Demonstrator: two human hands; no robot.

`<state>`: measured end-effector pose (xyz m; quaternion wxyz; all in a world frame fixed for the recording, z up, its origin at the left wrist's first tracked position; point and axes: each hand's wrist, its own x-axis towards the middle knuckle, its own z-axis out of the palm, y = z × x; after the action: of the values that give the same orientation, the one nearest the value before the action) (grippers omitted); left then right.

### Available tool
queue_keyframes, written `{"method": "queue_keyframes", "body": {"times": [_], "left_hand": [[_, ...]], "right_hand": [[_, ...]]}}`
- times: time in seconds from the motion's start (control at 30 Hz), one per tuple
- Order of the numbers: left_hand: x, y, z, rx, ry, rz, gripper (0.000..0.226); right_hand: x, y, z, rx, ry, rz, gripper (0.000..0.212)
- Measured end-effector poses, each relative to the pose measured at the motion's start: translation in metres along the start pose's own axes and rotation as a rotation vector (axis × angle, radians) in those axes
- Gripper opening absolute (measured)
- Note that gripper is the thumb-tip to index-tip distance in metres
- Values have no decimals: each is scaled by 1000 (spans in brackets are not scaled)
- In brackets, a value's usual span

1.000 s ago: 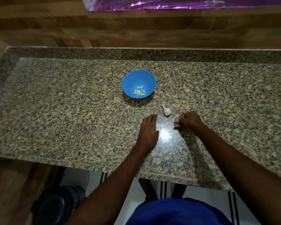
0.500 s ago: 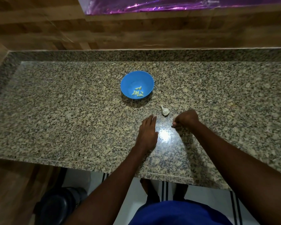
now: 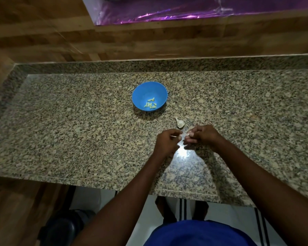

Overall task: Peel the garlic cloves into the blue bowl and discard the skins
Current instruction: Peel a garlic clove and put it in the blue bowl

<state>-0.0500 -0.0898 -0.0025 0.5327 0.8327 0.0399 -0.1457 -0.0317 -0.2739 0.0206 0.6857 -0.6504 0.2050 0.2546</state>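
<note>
Left hand (image 3: pixel 167 141) and right hand (image 3: pixel 201 134) pinching one garlic clove (image 3: pixel 186 134) between fingertips, garlic bulb (image 3: pixel 180 123) at 12 o'clock, blue bowl (image 3: pixel 140 93) at 11 o'clock holding peeled cloves (image 3: pixel 150 106).

**Room: granite desk, wood-plank wall, dim light**

Speckled granite desk (image 3: pixel 78 121), polished, with a raised granite upstand (image 3: pixel 114 65) along the back and left edge. Bright light glare (image 3: pixel 182 151) reflected on the desk near the front edge; the rest is dim. Behind it, a wood-plank wall (image 3: pixel 43 32) in mixed brown tones. Shiny purple foil sheet (image 3: pixel 185 9) across the top of the wall. Wood panel (image 3: pixel 16 210) lower left under the desk. White floor (image 3: pixel 149 210) with dark stripes (image 3: pixel 182 206) below. Dark round object (image 3: pixel 60 229) on the floor, lower left, unidentifiable.
</note>
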Motion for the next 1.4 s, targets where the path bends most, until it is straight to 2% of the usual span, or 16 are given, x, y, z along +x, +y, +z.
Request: {"method": "queue_keyframes", "body": {"times": [0.13, 0.23, 0.3, 0.43, 0.5, 0.57, 0.67, 0.77, 0.93, 1.17, 1.23, 1.33, 1.4], "left_hand": [[-1, 25, 2, -190, -5, 8, 16], [-2, 32, 4, -336, -13, -69, 10], [0, 31, 4, -356, -17, -64, 3], [0, 39, 2, -360, -39, -69, 6], [0, 42, 1, -356, -59, -68, 9], [1, 43, -1, -356, -80, -62, 11], [1, 44, -5, -350, -107, -57, 8], [1, 44, -4, -306, -96, -52, 6], [3, 42, -2, -334, -78, -104, 4], [-2, 36, 1, -268, -114, -132, 19], [-5, 37, 4, -233, -85, -101, 13], [-5, 38, 8, -161, -39, -45, 6], [-3, 38, 9, -155, -23, -46, 7]], "right_hand": [[-10, -2, -4, 100, -40, -27, 6], [-18, -1, -8, 18, -6, -111, 7], [-22, -2, -9, -165, 5, -232, 11], [-24, -12, -6, -668, 39, -433, 16], [-23, -18, -7, -783, 25, -478, 22], [-23, -23, -12, -760, -47, -467, 26], [-25, -25, -19, -571, -188, -380, 27], [-23, -24, -22, -494, -219, -347, 26], [-14, -19, -21, -397, -116, -246, 24], [-6, -2, -12, -567, 42, -244, 27], [-5, 3, -12, -624, 86, -296, 27], [-7, 8, -9, -841, 189, -428, 21], [-11, 8, -5, -941, 181, -484, 20]]}}
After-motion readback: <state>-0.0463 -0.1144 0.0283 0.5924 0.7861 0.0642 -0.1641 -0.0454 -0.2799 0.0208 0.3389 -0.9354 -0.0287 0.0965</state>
